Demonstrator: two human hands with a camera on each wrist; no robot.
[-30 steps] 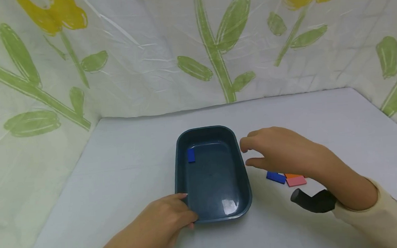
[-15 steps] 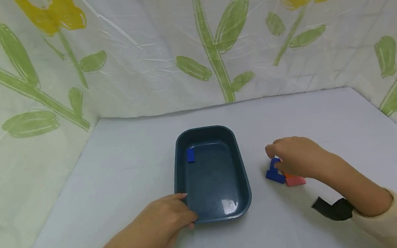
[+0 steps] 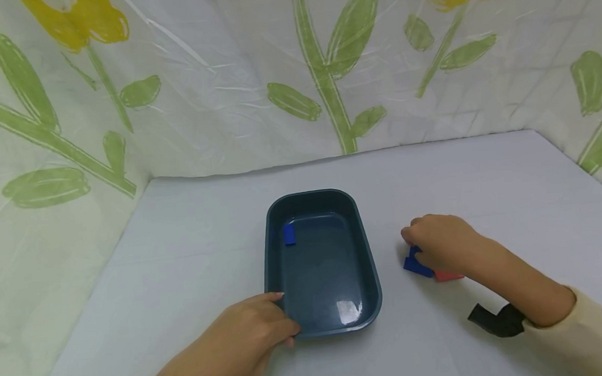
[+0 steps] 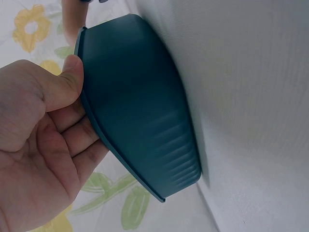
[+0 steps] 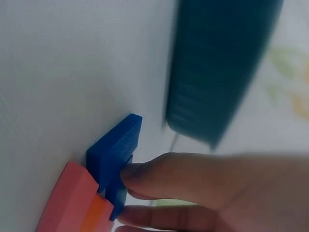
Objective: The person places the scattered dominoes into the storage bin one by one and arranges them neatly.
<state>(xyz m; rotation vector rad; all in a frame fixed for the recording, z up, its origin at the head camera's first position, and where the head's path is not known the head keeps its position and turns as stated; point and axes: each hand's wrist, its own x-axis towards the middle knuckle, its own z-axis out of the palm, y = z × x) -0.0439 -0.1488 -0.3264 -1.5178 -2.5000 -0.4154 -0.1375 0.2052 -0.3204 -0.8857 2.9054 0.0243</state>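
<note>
A deep teal plastic tray point(image 3: 375, 289) stands on the white tabletop. My left hand point(image 3: 254, 332) grips its near left rim between thumb and fingers. One small blue block point(image 3: 289, 234) lies inside, toward the far left. To the tray's right, my right hand point(image 3: 444, 244) reaches down over a small cluster of flat blocks. In the right wrist view its thumb and fingers pinch a blue block point(image 5: 117, 193), partly hidden behind another blue block point(image 5: 116, 150). Beside these sit a pink block point(image 5: 67, 198) and an orange block point(image 5: 92, 215), both cut off by the frame's edge.
A white sheet with painted yellow flowers and green leaves point(image 3: 354, 34) hangs behind and at both sides of the table point(image 3: 191, 245). A black strap point(image 3: 497, 321) sticks out from the right sleeve point(image 3: 579, 327).
My right hand has moved from beside the tray's right rim, right and down to the blocks, and its fingers have closed in on a blue one. The left hand and tray stay put.
</note>
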